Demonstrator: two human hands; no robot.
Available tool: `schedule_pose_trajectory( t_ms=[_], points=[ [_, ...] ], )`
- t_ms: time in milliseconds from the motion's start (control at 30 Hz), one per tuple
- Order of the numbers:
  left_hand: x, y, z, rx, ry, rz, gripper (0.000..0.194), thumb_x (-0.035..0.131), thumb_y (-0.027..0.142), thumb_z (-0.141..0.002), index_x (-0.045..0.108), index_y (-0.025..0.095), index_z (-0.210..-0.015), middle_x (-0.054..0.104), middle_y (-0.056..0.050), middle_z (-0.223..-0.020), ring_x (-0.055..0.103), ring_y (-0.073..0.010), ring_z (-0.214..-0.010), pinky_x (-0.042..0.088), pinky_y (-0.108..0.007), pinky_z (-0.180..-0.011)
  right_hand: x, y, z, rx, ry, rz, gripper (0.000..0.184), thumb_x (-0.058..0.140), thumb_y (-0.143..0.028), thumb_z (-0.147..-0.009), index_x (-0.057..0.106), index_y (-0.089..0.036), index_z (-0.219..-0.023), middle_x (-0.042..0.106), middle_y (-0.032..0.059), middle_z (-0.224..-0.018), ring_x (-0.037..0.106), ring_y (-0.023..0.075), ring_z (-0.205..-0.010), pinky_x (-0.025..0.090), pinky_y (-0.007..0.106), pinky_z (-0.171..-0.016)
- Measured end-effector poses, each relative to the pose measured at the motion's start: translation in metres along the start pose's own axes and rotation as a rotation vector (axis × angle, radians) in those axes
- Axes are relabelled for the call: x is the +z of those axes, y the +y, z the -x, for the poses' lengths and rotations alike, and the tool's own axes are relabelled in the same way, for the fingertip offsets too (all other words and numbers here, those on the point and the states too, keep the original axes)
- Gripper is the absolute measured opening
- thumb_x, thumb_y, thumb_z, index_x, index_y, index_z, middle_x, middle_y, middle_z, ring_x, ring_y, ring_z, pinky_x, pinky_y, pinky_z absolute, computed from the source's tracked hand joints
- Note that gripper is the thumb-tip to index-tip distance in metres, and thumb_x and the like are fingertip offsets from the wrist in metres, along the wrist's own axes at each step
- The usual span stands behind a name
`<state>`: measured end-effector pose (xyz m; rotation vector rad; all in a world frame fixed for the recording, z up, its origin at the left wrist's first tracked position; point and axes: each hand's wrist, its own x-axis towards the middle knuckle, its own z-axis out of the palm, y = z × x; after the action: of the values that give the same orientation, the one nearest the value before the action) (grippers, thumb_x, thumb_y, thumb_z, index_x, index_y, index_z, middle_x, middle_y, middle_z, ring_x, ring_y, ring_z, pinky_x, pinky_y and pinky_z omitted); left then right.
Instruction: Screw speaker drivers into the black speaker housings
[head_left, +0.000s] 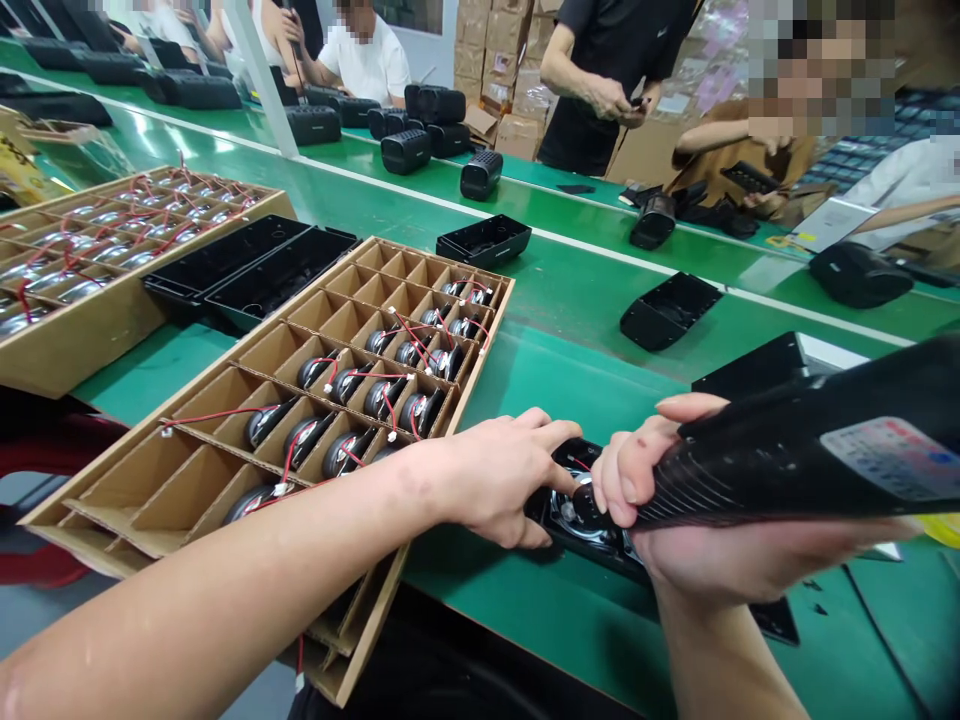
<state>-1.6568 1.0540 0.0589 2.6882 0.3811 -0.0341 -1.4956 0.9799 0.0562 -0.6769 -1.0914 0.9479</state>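
Fingers (630, 470) of the right hand (697, 520) curl tightly around the dark, ribbed body of a power screwdriver (795, 450), whose long axis runs nearly level from the right edge of the frame leftward, its working end pointing down-left toward a black speaker housing (592, 520) lying on the green workbench (570, 340). The tool's tip is hidden behind the clenched fingers, and its rear end is cut off at the right border. The left hand (502, 475) rests palm-down on the housing's left end, fingers extended and pressing flat rather than closed around it. A round speaker driver with a red wire shows in the housing between the two hands; the rest of the housing is covered by the hands and its far right part is hard to make out.

Just left of the left forearm, a cardboard divider tray (300, 350) holds rows of small speaker drivers with red and white leads, its near corner overhanging the bench's front edge. Beyond the hands an open stretch of green surface runs back to a white stripe, with loose empty black shells (667, 310) well apart on it. Other workers stand and sit across the line.
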Motion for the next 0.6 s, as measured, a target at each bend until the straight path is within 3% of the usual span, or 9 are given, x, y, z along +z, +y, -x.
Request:
schedule_pose_trajectory(
  t_ms=[367,500,600],
  points=[
    [-0.0002,0.0034,0.0003,0.010,0.013,-0.050,0.042,0.083,0.040,-0.083,0.077,0.029,-0.123,0.053,-0.012,-0.141,0.055,-0.0324,-0.118,0.054,-0.044,-0.102,-0.0019,0.0073,0.0083,-0.026,-0.046,-0.046,0.076,0.053,-0.094,-0.077,0.076,-0.027,-0.102,0.058,-0.0024,-0.053,0.045,0.0128,-0.035,0.040,0.024,-0.036],
    [-0.0004,0.0039,0.0008,-0.001,0.020,-0.041,0.044,0.084,0.039,-0.081,0.077,0.028,-0.123,0.051,-0.013,-0.144,0.055,-0.0338,-0.120,0.055,-0.046,-0.102,-0.0045,0.0062,0.0088,-0.020,-0.066,-0.082,0.072,0.052,-0.092,-0.080,0.078,-0.029,-0.103,0.061,-0.0024,-0.055,0.048,0.0133,-0.036,0.041,0.024,-0.037],
    [-0.0013,0.0049,0.0014,-0.011,0.022,0.000,0.041,0.086,0.035,-0.078,0.078,0.027,-0.117,0.049,-0.013,-0.149,0.055,-0.0351,-0.124,0.054,-0.048,-0.106,-0.0046,0.0072,0.0098,0.059,-0.008,-0.111,0.070,0.063,-0.093,-0.071,0.078,-0.029,-0.097,0.062,-0.0024,-0.055,0.048,0.0144,-0.034,0.040,0.025,-0.035]
  ],
)
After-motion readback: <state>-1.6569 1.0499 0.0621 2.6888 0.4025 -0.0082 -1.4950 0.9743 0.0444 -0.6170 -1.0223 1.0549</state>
